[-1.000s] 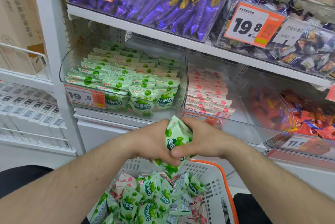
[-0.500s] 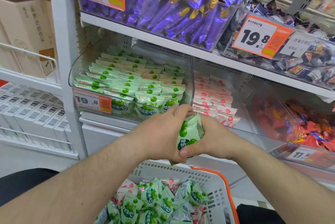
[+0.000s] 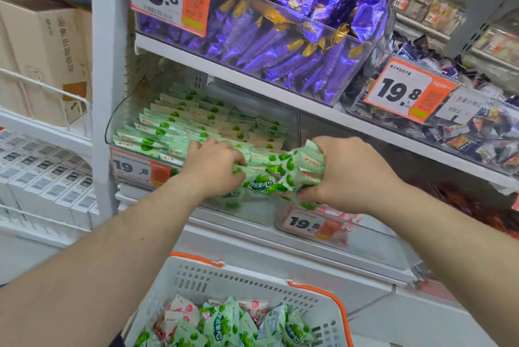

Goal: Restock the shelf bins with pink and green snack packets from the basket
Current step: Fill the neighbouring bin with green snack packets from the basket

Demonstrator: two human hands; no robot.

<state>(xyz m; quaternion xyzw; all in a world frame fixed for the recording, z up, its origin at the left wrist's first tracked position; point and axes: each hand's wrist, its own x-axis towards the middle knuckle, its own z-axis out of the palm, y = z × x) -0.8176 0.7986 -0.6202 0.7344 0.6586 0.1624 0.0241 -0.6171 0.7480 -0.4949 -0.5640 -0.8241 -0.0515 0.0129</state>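
A bunch of green snack packets (image 3: 280,172) is stretched between my two hands at the front right of the clear green-packet bin (image 3: 118,121). My right hand (image 3: 348,175) grips the right end of the bunch. My left hand (image 3: 216,166) holds its left end, fingers curled down among the packets inside the bin. Rows of green packets (image 3: 179,124) fill that bin. The pink-packet bin (image 3: 365,237) to the right is mostly hidden behind my right hand. Below, the white basket (image 3: 252,282) holds mixed green and pink packets (image 3: 233,321).
A shelf board (image 3: 252,85) with a bin of purple bags (image 3: 295,32) hangs close above the green bin. A white upright post (image 3: 108,93) stands left of it. Orange price tags sit on the bin fronts. Red snacks (image 3: 477,206) lie to the far right.
Both hands rose from above the basket up to the green bin with the packets. They have spread apart, and the left hand now reaches into the bin.
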